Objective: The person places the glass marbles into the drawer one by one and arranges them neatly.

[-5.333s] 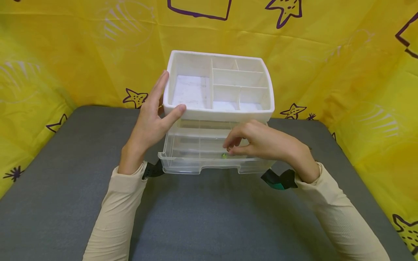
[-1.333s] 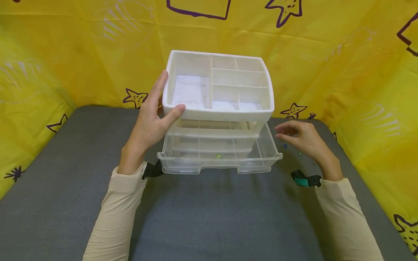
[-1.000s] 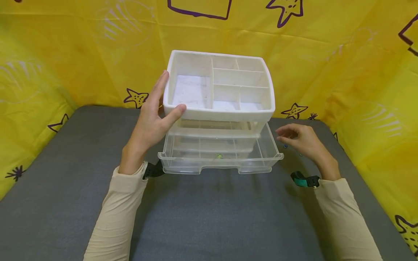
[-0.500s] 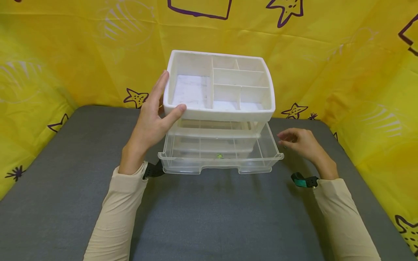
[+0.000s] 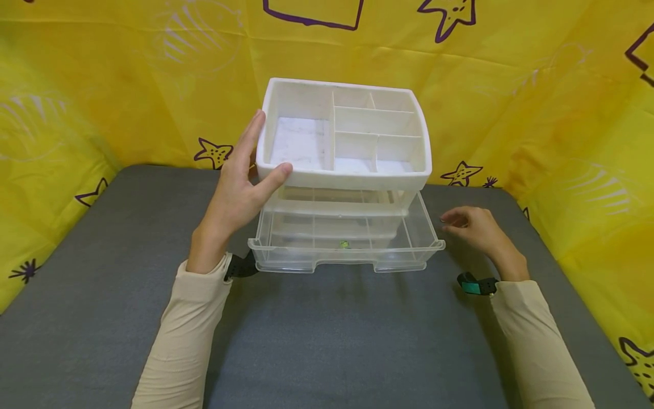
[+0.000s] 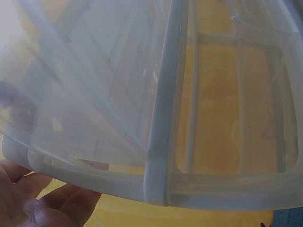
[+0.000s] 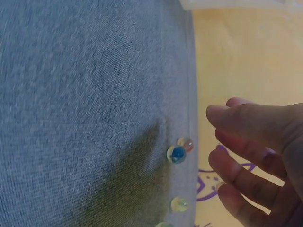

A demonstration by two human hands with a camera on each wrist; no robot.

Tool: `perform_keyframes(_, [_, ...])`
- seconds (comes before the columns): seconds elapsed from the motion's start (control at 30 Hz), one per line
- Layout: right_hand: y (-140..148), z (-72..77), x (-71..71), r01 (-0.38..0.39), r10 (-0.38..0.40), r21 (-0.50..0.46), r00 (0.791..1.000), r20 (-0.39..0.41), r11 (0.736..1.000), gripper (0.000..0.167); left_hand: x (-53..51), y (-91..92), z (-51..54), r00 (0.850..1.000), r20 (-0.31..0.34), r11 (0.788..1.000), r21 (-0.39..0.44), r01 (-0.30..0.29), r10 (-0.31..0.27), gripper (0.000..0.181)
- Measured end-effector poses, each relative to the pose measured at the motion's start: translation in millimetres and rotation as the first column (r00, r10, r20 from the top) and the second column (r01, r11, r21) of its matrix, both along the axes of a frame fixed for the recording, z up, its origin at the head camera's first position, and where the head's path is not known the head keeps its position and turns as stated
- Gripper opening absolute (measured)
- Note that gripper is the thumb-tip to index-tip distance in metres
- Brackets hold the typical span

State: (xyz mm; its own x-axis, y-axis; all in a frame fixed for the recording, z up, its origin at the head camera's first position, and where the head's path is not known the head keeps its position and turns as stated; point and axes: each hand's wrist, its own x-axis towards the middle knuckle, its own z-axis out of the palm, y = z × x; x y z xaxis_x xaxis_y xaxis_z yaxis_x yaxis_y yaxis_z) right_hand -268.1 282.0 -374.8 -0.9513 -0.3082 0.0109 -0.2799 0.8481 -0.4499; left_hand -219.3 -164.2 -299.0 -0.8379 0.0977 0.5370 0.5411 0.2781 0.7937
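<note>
A white plastic drawer organizer [image 5: 347, 180] stands mid-table, its clear lower drawer [image 5: 409, 257] pulled out. Inside that drawer, towards the front, lies a green marble [image 5: 344, 245]. My left hand [image 5: 234, 190] holds the organizer's left side, thumb on the front rim and fingers along the side. To the right of the drawer, my right hand [image 5: 475, 232] hovers with loosely bent fingers; nothing shows between them in the right wrist view. Below its fingertips there, a blue marble [image 7: 176, 154] touches a reddish marble [image 7: 188, 144]. A yellow-green marble [image 7: 180, 204] sits apart.
The organizer's top tray [image 5: 301, 142] has several compartments. Under everything is a dark grey cloth-covered table [image 5: 327, 341]. Yellow patterned fabric [image 5: 153, 85] encloses the back and sides. Another pale green marble [image 7: 164, 225] is cut off at the right wrist view's lower edge.
From over the open drawer, my right hand has moved to the table at the right, lately drifting slightly nearer me. It now covers marbles seen earlier. My left hand stays put.
</note>
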Motion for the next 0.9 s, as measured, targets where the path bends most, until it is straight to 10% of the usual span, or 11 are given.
perform_keyframes(0.9, [11,-15.0,-7.4,-0.004,0.004,0.036,1.0,0.019,0.999,0.027,-0.3,0.4,0.3,1.0,-0.001,1.0,0.001,-0.003,0.003,0.079])
